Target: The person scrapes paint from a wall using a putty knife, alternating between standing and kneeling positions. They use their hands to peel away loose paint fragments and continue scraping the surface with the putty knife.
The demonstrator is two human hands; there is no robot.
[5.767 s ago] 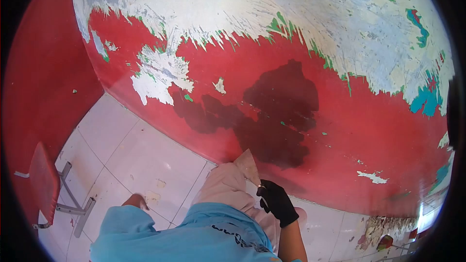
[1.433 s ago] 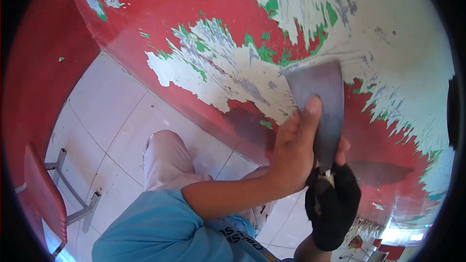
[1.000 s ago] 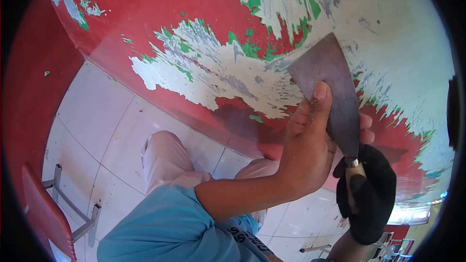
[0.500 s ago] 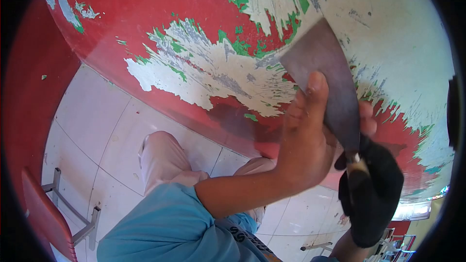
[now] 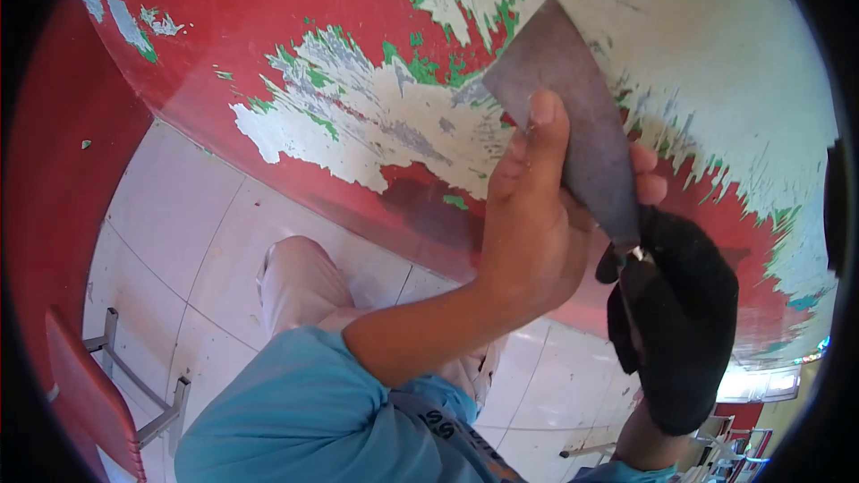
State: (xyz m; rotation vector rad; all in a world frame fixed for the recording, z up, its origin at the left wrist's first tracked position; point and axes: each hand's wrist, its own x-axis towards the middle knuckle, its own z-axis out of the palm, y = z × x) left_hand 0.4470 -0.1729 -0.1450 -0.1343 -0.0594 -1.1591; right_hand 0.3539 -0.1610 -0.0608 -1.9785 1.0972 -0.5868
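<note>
Head view: scraper (image 5: 573, 116) sits against the red wall (image 5: 268, 27), on the boundary between stripped white patches and remaining paint. Long axis runs diagonal, handle low-right, blade edge pointing up-left; the blade lies nearly flat on the wall. Right hand (image 5: 676, 322), in a black glove, has its grip closed around the handle just below the ferrule. Left hand (image 5: 528, 224), bare, presses on the blade face: index finger extended along the steel, other fingertips wrapping the far edge, so that grip is clamped on the blade too. Below: tiled floor (image 5: 188, 233), the person's knee in light trousers, a red chair (image 5: 85, 394) at lower left, well apart from the work.
</note>
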